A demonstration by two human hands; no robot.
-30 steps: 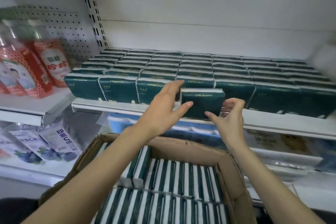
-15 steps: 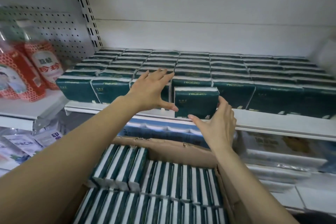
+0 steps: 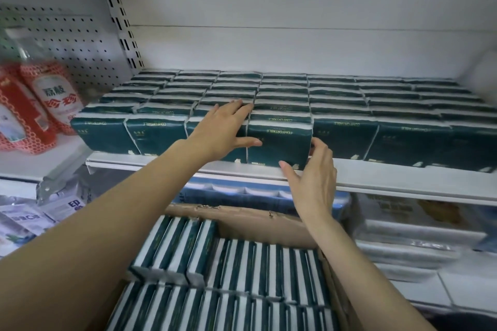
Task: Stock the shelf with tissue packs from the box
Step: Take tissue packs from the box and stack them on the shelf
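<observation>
Dark green tissue packs [image 3: 336, 94] fill the white shelf [image 3: 403, 177] in rows. One front pack [image 3: 279, 146] stands upright at the shelf's front edge, in line with its neighbours. My left hand [image 3: 223, 129] lies flat over the pack to its left, fingers spread, thumb touching the front pack's face. My right hand [image 3: 314, 177] cups the front pack's lower right corner, thumb at the bottom edge and fingers on the right side. Below, the open cardboard box [image 3: 258, 223] holds several packs on edge [image 3: 242, 277].
Red-and-white bottles [image 3: 43, 104] stand on a lower shelf at the left by a pegboard panel [image 3: 67, 35]. Blue-and-white packs [image 3: 242, 193] and white packaged goods [image 3: 403, 239] lie on shelves below. Pouches [image 3: 32, 217] sit at lower left.
The front pack has been pushed back from the shelf lip into line with the front row. My left hand slid onto the neighbouring pack and my right hand moved to the lower right corner.
</observation>
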